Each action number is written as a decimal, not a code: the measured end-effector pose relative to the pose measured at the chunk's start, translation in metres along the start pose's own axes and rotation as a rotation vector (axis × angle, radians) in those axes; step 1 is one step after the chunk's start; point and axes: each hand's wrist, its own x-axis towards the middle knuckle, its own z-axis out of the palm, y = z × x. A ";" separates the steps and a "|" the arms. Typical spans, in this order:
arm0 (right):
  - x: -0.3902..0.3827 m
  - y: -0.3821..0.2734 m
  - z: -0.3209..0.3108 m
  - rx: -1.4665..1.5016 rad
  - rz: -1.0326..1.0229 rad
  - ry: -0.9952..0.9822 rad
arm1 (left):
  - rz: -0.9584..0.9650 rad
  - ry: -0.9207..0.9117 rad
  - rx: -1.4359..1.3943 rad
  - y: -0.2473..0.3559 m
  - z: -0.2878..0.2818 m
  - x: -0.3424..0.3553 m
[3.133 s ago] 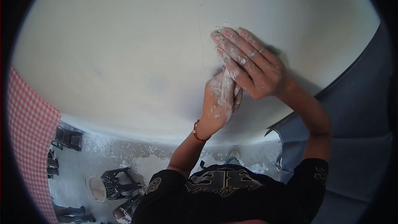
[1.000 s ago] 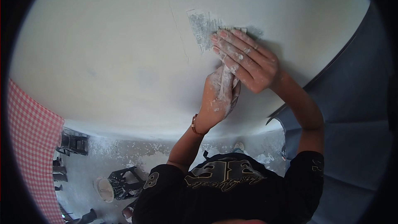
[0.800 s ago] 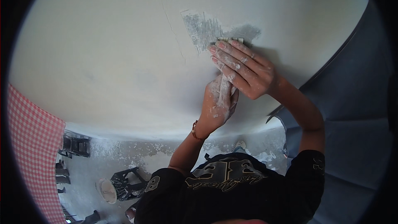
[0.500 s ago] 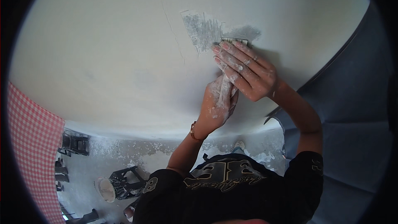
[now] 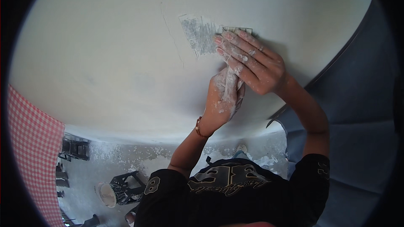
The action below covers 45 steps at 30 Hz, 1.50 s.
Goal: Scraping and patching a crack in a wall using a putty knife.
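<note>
My left hand, white with dried filler, is closed around the lower part of a scraper; its handle is hidden in my grip. The scraper's straight-edged rectangular blade shows just beyond my fingertips, against the pale wall. Across the blade lies my right hand, fingers stretched flat and close together, its back spotted with filler. Left of the blade is a rough grey patch with streaks and a ragged pale border. A thin crack runs down the wall farther left.
A blue-grey sheet hangs along the right. Red-and-white checked cloth hangs at the left. Below, white flakes lie on the floor, with a dark stool, a pale bucket and another dark stool.
Both hands and the scraper have moved up the wall and slightly right relative to the grey patch. The blade now covers the grey smear that showed above it.
</note>
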 end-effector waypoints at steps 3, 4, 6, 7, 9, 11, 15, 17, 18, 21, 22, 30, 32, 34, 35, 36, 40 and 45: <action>-0.010 -0.006 0.002 0.045 -0.042 -0.032 | -0.029 0.033 -0.015 -0.013 0.006 -0.008; -0.011 -0.007 0.002 0.046 -0.044 -0.033 | 0.092 0.079 0.121 -0.014 0.009 -0.009; -0.011 -0.009 -0.001 0.054 -0.049 -0.035 | -0.009 0.074 -0.051 -0.009 0.013 -0.013; -0.010 -0.008 -0.004 0.058 -0.055 -0.032 | -0.108 0.071 -0.219 -0.004 0.015 -0.015; -0.008 -0.006 -0.013 0.107 -0.062 -0.020 | -0.131 0.083 -0.257 0.001 0.018 -0.020; -0.009 -0.006 -0.018 0.047 -0.100 -0.028 | -0.153 0.084 -0.292 0.002 0.017 -0.022; -0.009 -0.014 -0.017 -0.048 -0.129 -0.052 | -0.109 0.060 -0.050 -0.018 0.010 -0.023; -0.006 -0.018 -0.020 -0.091 -0.098 -0.064 | -0.002 0.072 0.235 -0.023 0.010 -0.021; -0.004 -0.019 -0.020 -0.134 -0.067 -0.073 | -0.043 0.058 0.171 -0.022 0.009 -0.019; 0.001 -0.019 -0.015 -0.187 -0.040 -0.039 | -0.167 0.019 -0.019 -0.014 0.003 -0.012; 0.003 -0.020 -0.014 -0.185 -0.038 -0.042 | -0.209 0.007 -0.084 -0.012 0.002 -0.010; -0.002 -0.029 -0.015 -0.306 -0.060 -0.101 | 0.489 0.020 0.478 -0.026 0.001 -0.010; 0.007 -0.024 -0.015 -0.318 -0.061 -0.105 | 0.515 0.018 0.469 -0.016 -0.004 -0.008; 0.019 -0.019 -0.020 -0.334 -0.068 -0.113 | -0.257 -0.069 -0.055 0.015 -0.011 -0.004; 0.024 -0.016 -0.021 -0.353 -0.061 -0.098 | -0.256 -0.068 -0.054 0.015 -0.010 -0.004; 0.027 -0.016 -0.021 -0.372 -0.053 -0.082 | -0.048 -0.050 0.119 0.013 -0.007 -0.003; 0.014 -0.019 -0.017 -0.386 -0.099 -0.096 | 0.357 -0.015 0.390 -0.012 -0.003 -0.005; 0.030 -0.011 -0.021 -0.352 -0.051 -0.055 | 0.355 -0.040 0.413 0.007 -0.006 0.005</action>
